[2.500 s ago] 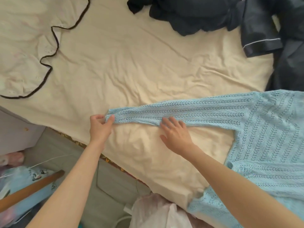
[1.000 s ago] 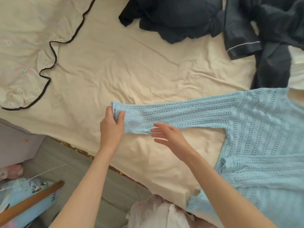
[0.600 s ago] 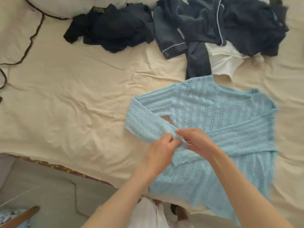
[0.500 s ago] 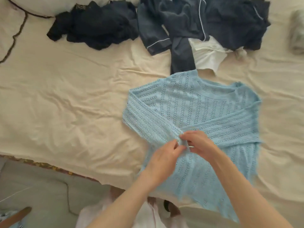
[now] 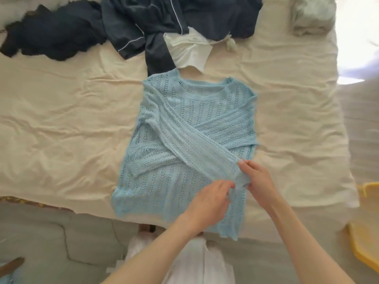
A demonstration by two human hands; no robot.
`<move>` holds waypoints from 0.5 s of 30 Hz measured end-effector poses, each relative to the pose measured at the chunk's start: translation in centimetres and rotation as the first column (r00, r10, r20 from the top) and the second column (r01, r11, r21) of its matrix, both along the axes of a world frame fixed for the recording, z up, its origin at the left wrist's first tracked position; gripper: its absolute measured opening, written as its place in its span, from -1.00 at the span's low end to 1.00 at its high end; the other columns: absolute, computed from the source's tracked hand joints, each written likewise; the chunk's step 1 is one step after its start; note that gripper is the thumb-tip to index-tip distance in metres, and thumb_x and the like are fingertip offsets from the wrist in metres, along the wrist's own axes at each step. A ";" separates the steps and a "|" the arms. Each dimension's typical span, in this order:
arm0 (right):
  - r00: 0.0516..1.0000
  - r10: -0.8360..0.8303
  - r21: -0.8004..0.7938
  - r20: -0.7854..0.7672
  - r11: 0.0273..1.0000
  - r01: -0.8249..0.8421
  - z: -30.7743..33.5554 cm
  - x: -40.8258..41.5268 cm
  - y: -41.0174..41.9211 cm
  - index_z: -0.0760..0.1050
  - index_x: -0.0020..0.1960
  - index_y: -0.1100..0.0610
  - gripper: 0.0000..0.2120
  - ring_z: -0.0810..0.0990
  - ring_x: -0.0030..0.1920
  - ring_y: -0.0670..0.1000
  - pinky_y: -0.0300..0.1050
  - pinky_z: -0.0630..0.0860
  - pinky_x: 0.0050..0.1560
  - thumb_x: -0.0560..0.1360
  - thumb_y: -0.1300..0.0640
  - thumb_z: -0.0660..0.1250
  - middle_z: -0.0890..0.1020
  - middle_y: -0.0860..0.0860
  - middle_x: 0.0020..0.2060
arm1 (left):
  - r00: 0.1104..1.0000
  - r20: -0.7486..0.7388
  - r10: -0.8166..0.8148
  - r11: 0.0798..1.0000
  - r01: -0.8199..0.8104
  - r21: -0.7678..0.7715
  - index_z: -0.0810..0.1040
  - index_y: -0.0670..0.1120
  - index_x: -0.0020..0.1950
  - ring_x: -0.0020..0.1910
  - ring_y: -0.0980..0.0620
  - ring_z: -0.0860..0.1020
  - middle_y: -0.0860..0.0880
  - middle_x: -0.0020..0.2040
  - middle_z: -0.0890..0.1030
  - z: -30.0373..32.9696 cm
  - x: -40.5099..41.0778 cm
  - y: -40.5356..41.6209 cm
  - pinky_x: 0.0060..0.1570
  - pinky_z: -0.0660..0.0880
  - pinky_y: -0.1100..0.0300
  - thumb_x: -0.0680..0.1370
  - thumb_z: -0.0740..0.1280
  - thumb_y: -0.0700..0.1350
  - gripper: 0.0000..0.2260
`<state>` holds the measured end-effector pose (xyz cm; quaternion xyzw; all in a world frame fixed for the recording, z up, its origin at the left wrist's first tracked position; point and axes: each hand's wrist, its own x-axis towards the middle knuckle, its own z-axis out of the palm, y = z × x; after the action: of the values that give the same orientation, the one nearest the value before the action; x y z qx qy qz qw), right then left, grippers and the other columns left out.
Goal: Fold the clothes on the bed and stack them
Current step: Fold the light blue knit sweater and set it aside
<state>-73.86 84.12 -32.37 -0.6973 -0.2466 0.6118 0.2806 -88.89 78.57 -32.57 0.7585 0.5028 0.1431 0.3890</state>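
Legible text: none | labels, brands: none readable | numbers, signs: none | checked: light blue knit sweater (image 5: 190, 140), dark clothes pile (image 5: 143, 23), white garment (image 5: 190, 52), cream bed sheet (image 5: 71, 119), yellow object (image 5: 365, 249) at right edge, all without print; the far folded fabric is too blurred to tell.

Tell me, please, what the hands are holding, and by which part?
Both hands, left and right, pinch the light blue knit sweater by one sleeve's cuff end.
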 end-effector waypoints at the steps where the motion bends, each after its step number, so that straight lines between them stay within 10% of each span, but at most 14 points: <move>1: 1.000 -0.015 -0.011 0.014 1.000 0.015 -0.5 0.7 -0.3 0.49 -0.25 0.12 -0.82 0.32 -0.38 -0.04 -0.13 0.23 -0.38 0.53 0.21 0.30 0.38 0.00 -0.42 | 1.000 0.004 -0.025 0.999 0.025 -0.048 0.42 -0.19 0.27 0.13 -0.09 0.47 -0.13 0.13 0.51 -0.3 0.3 -0.4 0.11 0.36 0.11 0.53 0.25 -0.23 -0.69; 9: 0.984 -0.145 -0.168 0.107 0.972 0.162 -6.7 3.2 -2.0 0.51 -0.10 0.20 -0.90 0.51 -0.19 0.07 -0.02 0.43 -0.15 0.55 0.19 0.28 0.55 0.15 -0.18 | 0.957 -0.131 0.259 0.870 -0.290 -0.399 0.42 -0.14 0.26 0.08 0.05 0.46 -0.06 0.13 0.48 -5.6 -4.2 -1.7 0.10 0.35 0.27 0.59 0.20 -0.21 -0.76; 15: 0.990 -0.076 -0.164 0.120 0.982 0.095 -8.9 3.1 -2.9 0.55 0.09 0.17 -0.84 0.61 -0.21 -0.01 -0.06 0.54 -0.12 0.52 0.20 0.33 0.65 0.01 -0.17 | 0.740 -0.197 0.643 0.504 -0.603 -0.619 0.49 -0.10 0.16 0.00 0.03 0.53 -0.05 0.10 0.55 -8.7 -8.9 -0.1 0.03 0.48 0.16 0.59 0.22 -0.21 -0.84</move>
<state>-70.74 81.26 -41.23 -0.7620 -0.1790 0.5775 0.2320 -97.76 78.42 -41.28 0.3383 0.7463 0.1125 0.5621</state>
